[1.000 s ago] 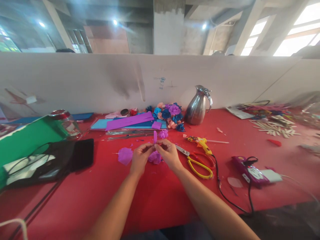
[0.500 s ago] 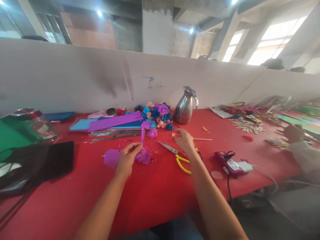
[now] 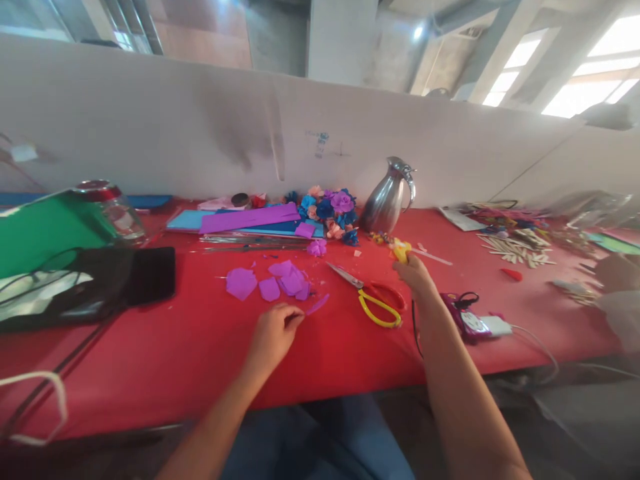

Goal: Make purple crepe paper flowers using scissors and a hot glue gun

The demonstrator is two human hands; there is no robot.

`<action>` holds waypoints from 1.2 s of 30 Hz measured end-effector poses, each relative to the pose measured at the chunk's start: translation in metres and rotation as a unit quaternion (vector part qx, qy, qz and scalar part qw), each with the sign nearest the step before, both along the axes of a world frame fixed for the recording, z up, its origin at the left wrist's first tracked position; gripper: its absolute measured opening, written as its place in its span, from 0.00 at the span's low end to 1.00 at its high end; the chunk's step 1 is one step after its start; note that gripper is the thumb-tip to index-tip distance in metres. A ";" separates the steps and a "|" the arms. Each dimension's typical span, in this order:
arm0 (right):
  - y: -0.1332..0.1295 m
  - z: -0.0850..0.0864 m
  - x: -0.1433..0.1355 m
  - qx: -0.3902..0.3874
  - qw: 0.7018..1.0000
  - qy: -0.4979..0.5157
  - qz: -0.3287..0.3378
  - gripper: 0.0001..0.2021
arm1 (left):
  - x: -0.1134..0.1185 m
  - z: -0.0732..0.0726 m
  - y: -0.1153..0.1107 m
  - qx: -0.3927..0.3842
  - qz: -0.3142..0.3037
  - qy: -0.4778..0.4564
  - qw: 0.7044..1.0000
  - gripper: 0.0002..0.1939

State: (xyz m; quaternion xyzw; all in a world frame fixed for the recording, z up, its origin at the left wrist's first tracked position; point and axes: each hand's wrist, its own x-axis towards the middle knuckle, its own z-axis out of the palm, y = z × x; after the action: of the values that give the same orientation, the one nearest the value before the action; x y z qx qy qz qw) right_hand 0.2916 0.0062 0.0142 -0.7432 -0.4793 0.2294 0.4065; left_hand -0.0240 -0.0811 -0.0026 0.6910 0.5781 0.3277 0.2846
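My left hand (image 3: 274, 333) pinches one end of a narrow purple crepe paper strip (image 3: 318, 305) just above the red table. Beyond it lie cut purple paper petals (image 3: 290, 277) and a larger purple piece (image 3: 241, 284). My right hand (image 3: 416, 275) is closed around a yellow glue gun (image 3: 401, 249), its front end pointing toward the back of the table; a dark cord (image 3: 416, 330) hangs below the hand. Between my hands rest scissors (image 3: 377, 307) with one yellow and one red handle loop, blades toward the back left.
Paper flowers (image 3: 330, 207) and stacked crepe paper (image 3: 250, 219) lie at the back. A metal jug (image 3: 387, 197) stands behind my right hand. A purple power strip (image 3: 467, 317) and small sticks (image 3: 517, 245) are on the right, a black bag (image 3: 95, 280) left. A blurred co-worker's arm shows far right.
My right hand has taken hold of the glue gun and lifted it. My left hand has drawn back toward me with the purple strip, which now lies lower. The view has shifted.
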 end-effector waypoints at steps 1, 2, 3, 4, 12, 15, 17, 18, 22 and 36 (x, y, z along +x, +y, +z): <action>-0.010 0.005 -0.004 0.007 0.999 0.046 0.020 0.06 | 0.000 -0.004 -0.008 0.011 0.009 0.021 1.000 0.07; -0.022 0.011 -0.010 0.017 0.987 0.145 0.060 0.08 | 0.000 -0.007 -0.014 0.022 0.015 0.039 0.999 0.08; -0.036 0.016 -0.017 0.021 0.964 0.244 0.107 0.11 | 0.001 -0.010 -0.018 0.031 0.015 0.055 0.998 0.08; -0.049 0.021 -0.025 0.020 0.939 0.312 0.141 0.15 | 0.001 -0.011 -0.021 0.041 0.012 0.067 0.997 0.09; -0.127 0.008 -0.076 0.020 0.907 0.333 0.257 0.16 | 0.002 -0.015 -0.021 0.047 0.019 0.077 0.996 0.07; -0.137 -0.008 -0.084 0.064 0.927 0.267 0.256 0.14 | 0.002 -0.016 -0.022 0.056 0.024 0.096 0.993 0.07; -0.141 -0.016 -0.087 0.082 0.936 0.220 0.261 0.13 | 0.003 -0.017 -0.023 0.055 0.030 0.099 0.993 0.08; -0.142 -0.020 -0.089 0.085 0.940 0.198 0.266 0.12 | 0.003 -0.017 -0.023 0.054 0.031 0.098 0.993 0.08; -0.146 -0.028 -0.094 0.080 0.954 0.104 0.271 0.11 | 0.004 -0.017 -0.023 0.055 0.031 0.099 0.993 0.09; -0.155 -0.033 -0.102 0.017 0.973 -0.009 0.232 0.10 | 0.005 -0.016 -0.023 0.063 0.038 0.119 0.990 0.08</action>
State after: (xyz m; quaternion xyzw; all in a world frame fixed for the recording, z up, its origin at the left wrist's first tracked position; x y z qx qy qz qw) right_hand 0.1895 -0.1491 -0.0192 -0.6066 -0.6462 0.3026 0.3507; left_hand -0.0191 -0.1041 -0.0186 0.7189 0.6123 0.2891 0.1571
